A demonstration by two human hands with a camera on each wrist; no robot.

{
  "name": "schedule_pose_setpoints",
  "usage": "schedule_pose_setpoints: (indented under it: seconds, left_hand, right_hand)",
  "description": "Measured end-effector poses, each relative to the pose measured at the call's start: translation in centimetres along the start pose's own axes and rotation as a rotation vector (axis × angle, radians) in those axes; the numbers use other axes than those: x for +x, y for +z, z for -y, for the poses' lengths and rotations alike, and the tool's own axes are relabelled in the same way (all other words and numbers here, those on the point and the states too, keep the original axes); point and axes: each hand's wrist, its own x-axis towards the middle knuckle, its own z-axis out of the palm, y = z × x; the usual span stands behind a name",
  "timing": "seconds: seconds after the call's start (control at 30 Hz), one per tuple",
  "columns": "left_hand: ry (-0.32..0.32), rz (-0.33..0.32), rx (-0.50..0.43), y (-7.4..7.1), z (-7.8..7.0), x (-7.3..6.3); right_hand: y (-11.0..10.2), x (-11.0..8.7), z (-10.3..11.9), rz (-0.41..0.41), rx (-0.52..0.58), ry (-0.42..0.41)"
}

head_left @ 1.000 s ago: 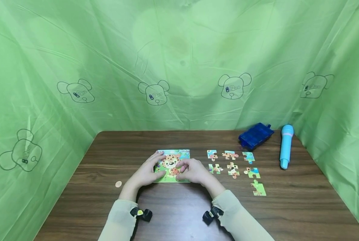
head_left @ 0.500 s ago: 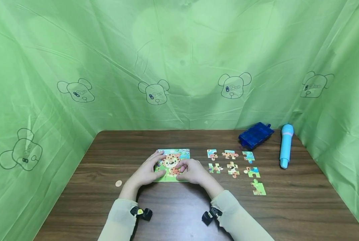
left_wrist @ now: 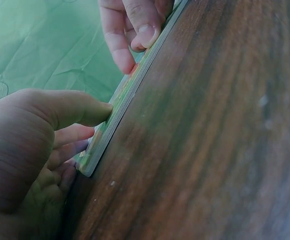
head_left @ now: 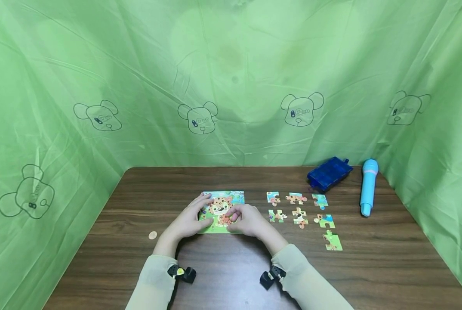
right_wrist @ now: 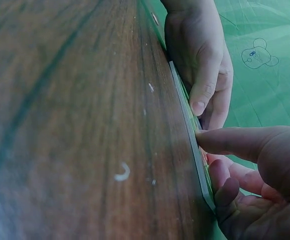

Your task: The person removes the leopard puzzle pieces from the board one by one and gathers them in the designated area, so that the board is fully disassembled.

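A puzzle board (head_left: 222, 209) printed with a spotted leopard cub lies flat on the table in the head view. My left hand (head_left: 192, 219) rests over its left side, with the thumb (left_wrist: 92, 109) on the picture near the front edge and the other fingers toward the left edge. At the right side, my right hand (head_left: 247, 220) touches the board, its thumb (right_wrist: 229, 141) stretched to the front edge and its other fingers loosely bent. No loose piece shows between the fingers. Both hands cover parts of the picture.
Several loose jigsaw pieces (head_left: 300, 218) lie in rows right of the board. Behind them are a blue translucent case (head_left: 329, 174) and a light-blue toy microphone (head_left: 368, 187). A small round disc (head_left: 152, 235) lies left. Green curtains (head_left: 231, 86) enclose the wooden table (head_left: 118, 267).
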Motion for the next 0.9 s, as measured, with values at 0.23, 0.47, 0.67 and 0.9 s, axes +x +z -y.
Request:
schedule_pose_setpoints:
  seconds: [0.23,0.47,0.67,0.9]
  left_hand:
    - [0.022,-0.007,0.009,0.01,0.00,-0.06]
    - [0.026,-0.007,-0.003,-0.10,-0.16,-0.11]
    - [0.025,-0.007,-0.002,-0.11,-0.13,-0.14]
    - [0.019,-0.004,0.001,-0.10,-0.16,-0.16]
  right_hand:
    - [-0.06,-0.02,0.10,0.001,0.012,0.001]
    - [-0.04,-0.11,0.18,0.001,0.025,0.006]
    - [-0.06,-0.14,0.20,0.000,0.034,-0.002]
    - [-0.04,-0.12,0.12,0.002,0.030,-0.005]
